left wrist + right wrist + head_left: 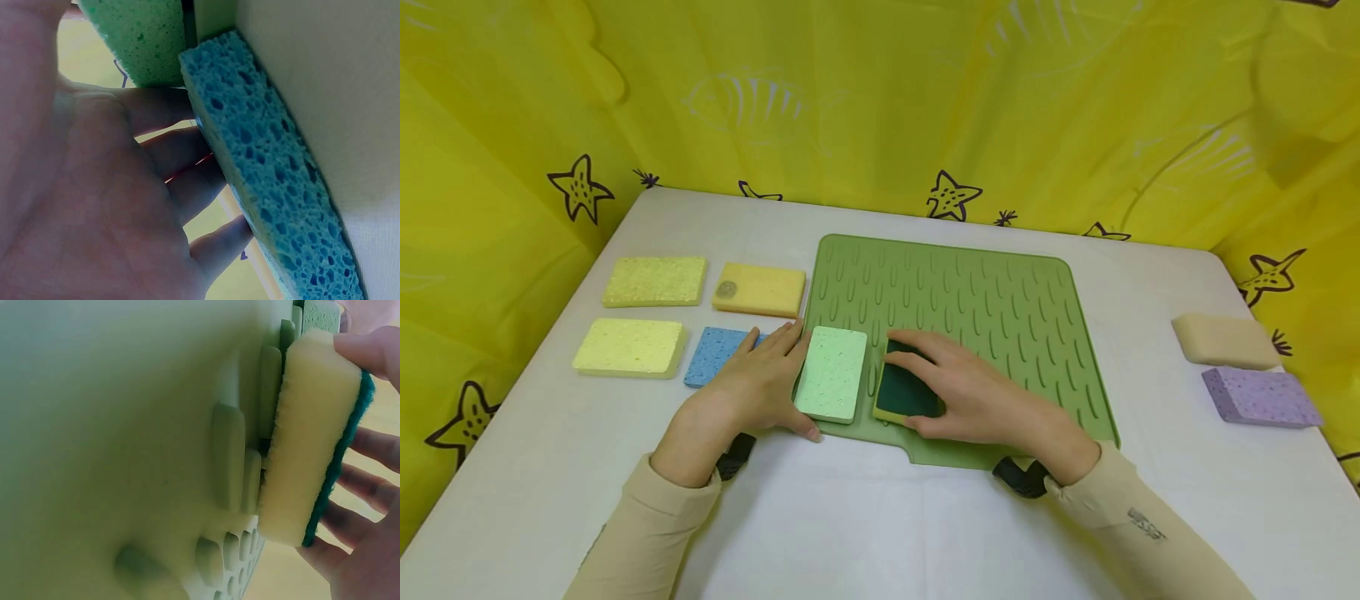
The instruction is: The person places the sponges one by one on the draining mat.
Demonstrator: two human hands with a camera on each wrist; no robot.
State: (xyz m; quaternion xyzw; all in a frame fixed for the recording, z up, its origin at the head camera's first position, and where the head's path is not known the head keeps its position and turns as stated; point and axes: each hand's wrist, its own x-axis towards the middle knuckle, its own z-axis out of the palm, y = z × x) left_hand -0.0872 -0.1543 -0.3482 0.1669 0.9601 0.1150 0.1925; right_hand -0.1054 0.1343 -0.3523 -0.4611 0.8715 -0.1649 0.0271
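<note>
My right hand (973, 392) grips a scouring sponge (904, 385), its dark green scrub side up and yellow foam below, at the front of the green mat (970, 308). In the right wrist view the thumb lies at one end of this scouring sponge (312, 437) and a finger at the other. Beside it on the mat's left edge lies a mint green sponge (832, 375). My left hand (745, 392) is spread at that sponge's left side, fingers extended and partly covering a blue sponge (709, 357). In the left wrist view its fingertips run behind the blue sponge (256, 162).
Left of the mat lie a textured yellow sponge (655, 281), a pale yellow sponge (629, 347) and an orange-yellow sponge (760, 289). A beige sponge (1225, 341) and a purple sponge (1262, 397) sit far right on the white table (880, 533). A yellow curtain (865, 100) hangs behind.
</note>
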